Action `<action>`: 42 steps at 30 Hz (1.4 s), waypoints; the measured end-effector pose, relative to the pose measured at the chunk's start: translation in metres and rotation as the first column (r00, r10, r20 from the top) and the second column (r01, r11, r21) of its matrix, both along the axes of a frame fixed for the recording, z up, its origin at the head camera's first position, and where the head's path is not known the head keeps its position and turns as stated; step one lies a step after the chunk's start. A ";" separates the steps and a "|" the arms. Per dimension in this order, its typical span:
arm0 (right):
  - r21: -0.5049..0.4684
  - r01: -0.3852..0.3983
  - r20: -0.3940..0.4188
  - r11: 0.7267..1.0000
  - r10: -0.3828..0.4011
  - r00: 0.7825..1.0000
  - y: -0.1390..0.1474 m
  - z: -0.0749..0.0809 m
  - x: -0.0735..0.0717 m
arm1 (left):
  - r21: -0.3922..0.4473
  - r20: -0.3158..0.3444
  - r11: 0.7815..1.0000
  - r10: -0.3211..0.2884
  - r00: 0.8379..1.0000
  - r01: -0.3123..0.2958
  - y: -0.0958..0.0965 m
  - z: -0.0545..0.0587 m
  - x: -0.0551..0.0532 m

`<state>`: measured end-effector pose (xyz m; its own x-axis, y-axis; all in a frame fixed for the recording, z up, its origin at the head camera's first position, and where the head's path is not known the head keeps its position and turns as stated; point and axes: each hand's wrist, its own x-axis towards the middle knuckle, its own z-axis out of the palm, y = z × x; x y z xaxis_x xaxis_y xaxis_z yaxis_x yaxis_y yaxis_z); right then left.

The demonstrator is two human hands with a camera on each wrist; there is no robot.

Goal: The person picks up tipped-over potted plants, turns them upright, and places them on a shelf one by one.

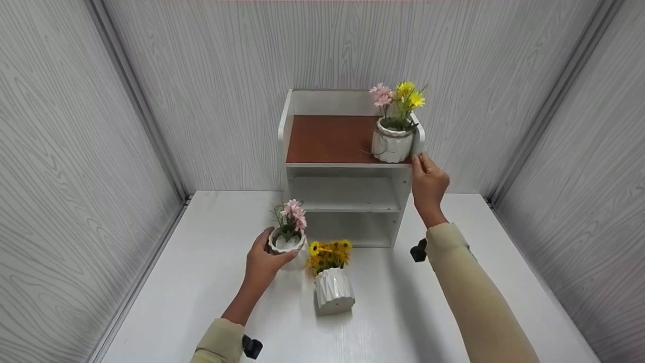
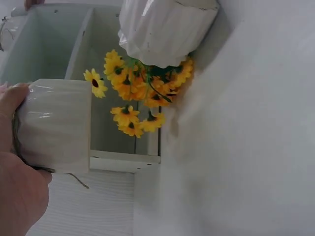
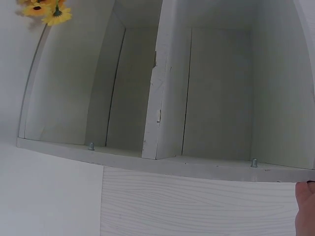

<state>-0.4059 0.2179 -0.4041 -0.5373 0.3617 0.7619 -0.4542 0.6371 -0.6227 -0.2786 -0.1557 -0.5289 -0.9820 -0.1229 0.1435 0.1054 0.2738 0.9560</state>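
My left hand point(image 1: 264, 262) grips a white ceramic flowerpot point(image 2: 56, 128) with pink artificial flowers point(image 1: 294, 214), thumb and fingers around its rim. In the left wrist view its base hangs above the table, with a twine end dangling. Up at the shelf unit's right front corner, my right hand point(image 1: 430, 184) pinches the edge of the white side panel point(image 1: 418, 132); its fingertips are partly hidden. Just beside it, a white pot point(image 1: 393, 146) with pink and yellow flowers stands upright on the brown top. Another white pot point(image 1: 334, 290) with orange-yellow flowers point(image 1: 330, 254) lies tipped over on the table.
The white shelf unit point(image 1: 347, 207) stands against the back wall, with two open compartments under its brown top point(image 1: 327, 141). A low rail point(image 1: 330, 103) borders the top. The white table point(image 1: 166, 297) is enclosed by grey wood-grain walls point(image 1: 60, 151).
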 end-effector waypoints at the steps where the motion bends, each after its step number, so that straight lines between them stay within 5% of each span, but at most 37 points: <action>1: 0.000 0.000 -0.001 1.000 0.000 1.000 0.000 0.000 0.000 | 0.003 -0.006 1.000 -0.009 1.000 0.009 0.002 0.005 0.000; 24: -0.003 0.008 0.029 1.000 -0.008 1.000 -0.001 0.002 0.000 | -0.063 -0.156 0.993 -0.113 0.981 0.105 0.045 0.107 -0.027; 42: 0.022 0.017 0.034 1.000 -0.018 0.999 -0.001 0.000 0.000 | -0.066 -0.271 0.990 -0.138 0.953 0.124 0.077 0.180 -0.070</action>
